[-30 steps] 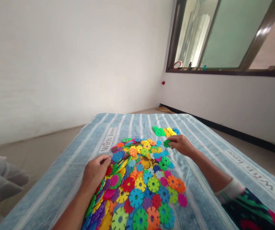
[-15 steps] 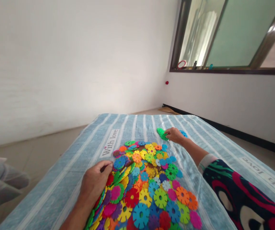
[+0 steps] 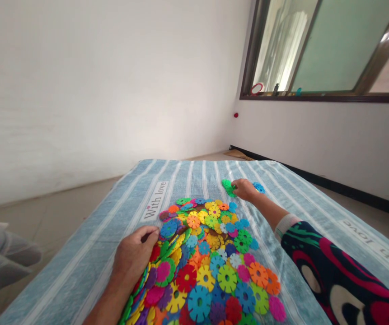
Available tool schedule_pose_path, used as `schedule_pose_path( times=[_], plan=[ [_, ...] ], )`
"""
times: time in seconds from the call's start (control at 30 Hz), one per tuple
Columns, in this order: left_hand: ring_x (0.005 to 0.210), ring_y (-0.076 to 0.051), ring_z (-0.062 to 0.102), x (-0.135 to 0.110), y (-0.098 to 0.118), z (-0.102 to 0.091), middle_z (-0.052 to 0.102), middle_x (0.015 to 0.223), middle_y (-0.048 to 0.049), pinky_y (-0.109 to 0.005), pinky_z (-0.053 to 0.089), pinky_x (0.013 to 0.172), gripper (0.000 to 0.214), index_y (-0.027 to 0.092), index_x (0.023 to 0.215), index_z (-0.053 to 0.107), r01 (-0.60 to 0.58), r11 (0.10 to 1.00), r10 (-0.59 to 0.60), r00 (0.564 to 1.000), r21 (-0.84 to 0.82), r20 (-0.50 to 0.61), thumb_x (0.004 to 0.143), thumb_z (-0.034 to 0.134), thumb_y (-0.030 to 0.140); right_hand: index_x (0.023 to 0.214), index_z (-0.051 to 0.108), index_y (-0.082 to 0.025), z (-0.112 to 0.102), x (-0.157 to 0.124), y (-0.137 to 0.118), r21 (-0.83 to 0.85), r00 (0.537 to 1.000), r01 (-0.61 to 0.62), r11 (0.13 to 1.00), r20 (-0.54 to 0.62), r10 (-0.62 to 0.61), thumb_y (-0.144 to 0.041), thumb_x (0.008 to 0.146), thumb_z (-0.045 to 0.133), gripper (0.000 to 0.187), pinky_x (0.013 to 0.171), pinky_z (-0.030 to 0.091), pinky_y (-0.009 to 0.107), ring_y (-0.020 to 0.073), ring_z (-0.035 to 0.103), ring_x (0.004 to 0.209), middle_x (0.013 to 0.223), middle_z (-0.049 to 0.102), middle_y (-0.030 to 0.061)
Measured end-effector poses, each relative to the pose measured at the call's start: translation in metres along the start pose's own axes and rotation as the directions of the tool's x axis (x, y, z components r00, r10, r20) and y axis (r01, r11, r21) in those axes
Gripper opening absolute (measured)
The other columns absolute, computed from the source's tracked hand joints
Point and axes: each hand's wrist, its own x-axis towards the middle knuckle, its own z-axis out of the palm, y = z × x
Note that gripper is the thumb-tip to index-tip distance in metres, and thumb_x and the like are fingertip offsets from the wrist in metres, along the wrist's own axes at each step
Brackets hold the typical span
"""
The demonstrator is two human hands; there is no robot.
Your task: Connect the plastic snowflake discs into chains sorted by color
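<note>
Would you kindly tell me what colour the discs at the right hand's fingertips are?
Green, in the head view: the right hand touches the green discs.

colourful discs [image 3: 211, 257] on striped bed [image 3: 194, 174]

A cloth [image 3: 194, 174] spreads over the floor [image 3: 75, 201] across the lower middle of the frame, running off towards the room's corner. On its near half, low and centre, lies a heap of toy discs [image 3: 211, 262]. The left hand [image 3: 135, 257] rests on the heap's left edge. Beyond the heap, just right of centre and apart from it, sits a small cluster of discs [image 3: 227, 186] with the right hand [image 3: 245, 189] upon it. Printed words [image 3: 155, 205] lie left of the heap's far end. A window [image 3: 316, 49] fills the upper right.
</note>
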Motion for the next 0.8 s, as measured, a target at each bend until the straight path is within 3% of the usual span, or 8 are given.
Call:
schedule_pose_path(
  times=[0.17,0.37,0.8],
  plan=[
    [0.070,-0.024,0.068,-0.002,0.005,-0.003,0.075,0.070,0.0003,-0.030,0.050,0.069,0.026,0.027,0.066,0.070,-0.004,1.000,0.004,1.000,-0.002,0.003,0.063,0.051,0.044,0.093,0.071,-0.019,0.004,0.003,0.000,-0.045,1.000,-0.022,0.999,-0.019,0.021,-0.013,0.075,0.058,0.023,0.072,0.040,0.023,0.0199,0.062,0.092,0.094,0.072,0.0055],
    [0.069,-0.023,0.067,-0.003,0.010,-0.005,0.075,0.072,0.0002,-0.030,0.049,0.069,0.028,0.026,0.067,0.070,0.023,1.000,-0.023,1.000,-0.002,0.009,0.060,0.050,0.045,0.102,0.070,-0.018,0.007,0.000,0.002,-0.071,0.996,-0.061,0.996,-0.064,0.057,-0.014,0.077,0.058,0.027,0.078,0.042,0.025,0.0228,0.062,0.102,0.112,0.068,0.0096],
    [0.070,-0.024,0.067,-0.001,0.010,-0.004,0.075,0.071,0.0004,-0.031,0.049,0.067,0.030,0.026,0.068,0.071,0.069,0.997,-0.069,0.998,-0.023,0.009,0.057,0.051,0.046,0.112,0.067,-0.022,0.011,-0.024,0.005,-0.062,0.986,-0.136,0.989,-0.102,0.130,-0.024,0.081,0.058,0.032,0.077,0.044,0.026,0.0224,0.064,0.100,0.107,0.072,0.0061]
  ],
)
